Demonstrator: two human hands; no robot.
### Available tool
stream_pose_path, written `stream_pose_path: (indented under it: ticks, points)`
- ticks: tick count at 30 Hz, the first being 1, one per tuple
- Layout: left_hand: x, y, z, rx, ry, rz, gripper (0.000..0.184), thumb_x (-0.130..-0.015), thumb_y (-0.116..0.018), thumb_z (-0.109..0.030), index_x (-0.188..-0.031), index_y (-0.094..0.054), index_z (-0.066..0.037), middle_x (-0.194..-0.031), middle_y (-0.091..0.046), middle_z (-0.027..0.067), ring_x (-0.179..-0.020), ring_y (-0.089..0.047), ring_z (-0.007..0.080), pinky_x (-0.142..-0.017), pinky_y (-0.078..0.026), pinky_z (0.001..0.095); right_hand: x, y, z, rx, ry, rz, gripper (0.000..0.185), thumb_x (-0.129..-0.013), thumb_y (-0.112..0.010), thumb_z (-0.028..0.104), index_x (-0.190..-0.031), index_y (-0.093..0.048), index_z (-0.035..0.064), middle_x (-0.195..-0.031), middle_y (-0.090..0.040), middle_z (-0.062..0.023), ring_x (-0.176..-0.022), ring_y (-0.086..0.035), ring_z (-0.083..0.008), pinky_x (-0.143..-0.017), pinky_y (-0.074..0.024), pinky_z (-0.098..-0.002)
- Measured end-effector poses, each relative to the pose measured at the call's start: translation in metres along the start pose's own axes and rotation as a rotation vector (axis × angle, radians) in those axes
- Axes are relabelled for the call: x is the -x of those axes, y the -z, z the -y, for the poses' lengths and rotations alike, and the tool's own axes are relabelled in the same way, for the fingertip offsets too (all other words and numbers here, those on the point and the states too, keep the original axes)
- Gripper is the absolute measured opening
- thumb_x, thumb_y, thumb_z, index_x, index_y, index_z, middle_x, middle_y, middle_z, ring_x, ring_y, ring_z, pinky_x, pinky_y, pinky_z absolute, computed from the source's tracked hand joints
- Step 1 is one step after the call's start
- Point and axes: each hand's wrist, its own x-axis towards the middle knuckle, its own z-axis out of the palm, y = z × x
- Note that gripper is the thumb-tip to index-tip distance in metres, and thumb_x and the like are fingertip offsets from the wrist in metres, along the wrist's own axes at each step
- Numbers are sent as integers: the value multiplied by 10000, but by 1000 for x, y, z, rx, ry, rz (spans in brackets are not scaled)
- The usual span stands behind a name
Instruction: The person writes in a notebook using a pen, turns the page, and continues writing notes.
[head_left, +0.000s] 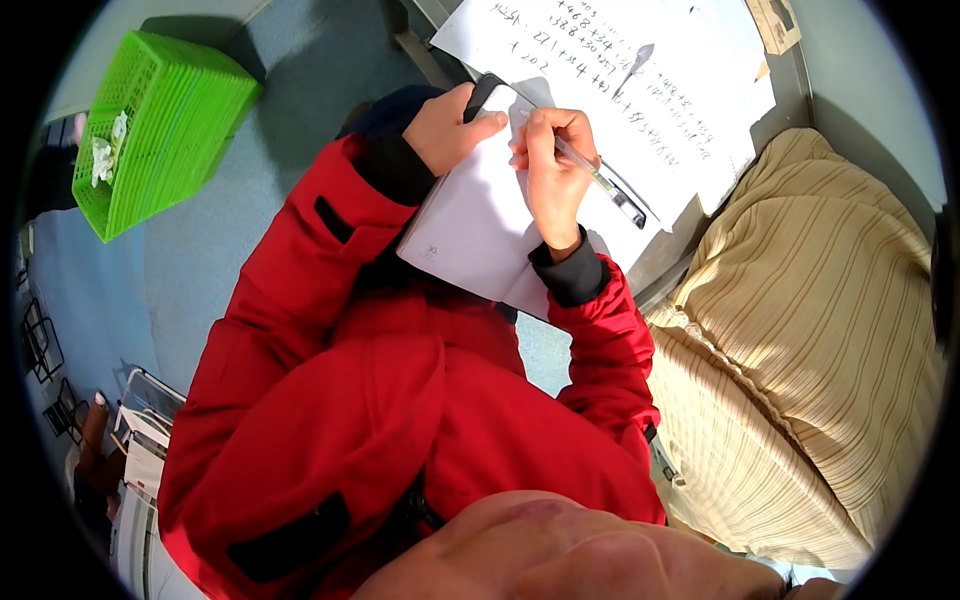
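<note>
Gripping pen point(603, 182) over notebook point(465, 215) | right hand point(558, 165): fingers clamped on pen | left hand point(445, 130): clamped at notebook's upper-left edge | written sheets point(690, 60): beside notebook

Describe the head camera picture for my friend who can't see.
A person's right hand holds a clear pen over an open notebook, left hand at its edge. Papers with handwritten numbers lie beside it; green baskets are stacked at left.
</note>
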Motion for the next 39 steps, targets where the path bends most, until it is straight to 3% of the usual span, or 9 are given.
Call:
stream_pose_path:
  ticks: [2, 8, 14, 17, 20, 35, 39]
  points:
    - [0, 4, -4, -51, 21, 38, 286, -901, -596, -265, -1008, -584, 0, -875, -623, 83, -827, -567, 164, -759, -454, 302, -2, -4, 1, 36, 31, 7, 117, -933, -602, 99, -892, -539, 9, -629, -603, -48, -485, -529, -64, -441, -421, -210]
    - [-1, 4, 2, -35, 18, 50, 250, -923, -566, -257, -936, -554, -7, -819, -568, 45, -790, -509, 131, -719, -422, 299, 1, -1, -2, 65, 54, -3, 103, -921, -608, 74, -877, -540, 10, -598, -591, -37, -476, -515, -49, -429, -393, -207]
    - [-1, 5, 3, -10, 58, 71, 251, -934, -552, -256, -927, -546, -5, -814, -555, 43, -793, -502, 133, -720, -418, 301, 1, -1, -7, 32, 66, -9, 98, -911, -617, 54, -863, -546, 8, -598, -585, -27, -484, -513, -43, -439, -388, -200]
    - [-2, -1, 12, 54, -41, -14, 346, -887, -607, -319, -836, -518, 12, -720, -536, 105, -685, -484, 174, -642, -416, 331, 1, 2, -9, 59, 51, -9, 94, -912, -618, 54, -863, -556, 3, -625, -596, -30, -513, -532, -46, -462, -406, -200]
    - [1, 4, 3, 6, 22, 56, 250, -935, -553, -255, -947, -551, -5, -826, -569, 50, -801, -508, 132, -734, -423, 296, 1, -1, -7, 84, 71, -3, 94, -912, -623, 58, -866, -566, -2, -646, -606, -32, -537, -547, -51, -487, -425, -200]
    - [-1, 3, 5, -2, -5, 72, 238, -933, -539, -250, -931, -554, -13, -818, -564, 46, -799, -512, 137, -730, -422, 299, 1, -1, -12, 63, 77, -12, 100, -917, -620, 68, -882, -551, 4, -606, -584, -30, -500, -508, -45, -455, -394, -205]
    - [-2, 0, 10, 55, -43, -8, 360, -883, -604, -327, -858, -536, 25, -743, -578, 140, -691, -526, 212, -643, -429, 346, 2, -3, -5, 39, 53, -20, 101, -919, -616, 65, -884, -540, 8, -599, -573, -25, -486, -497, -46, -439, -384, -206]
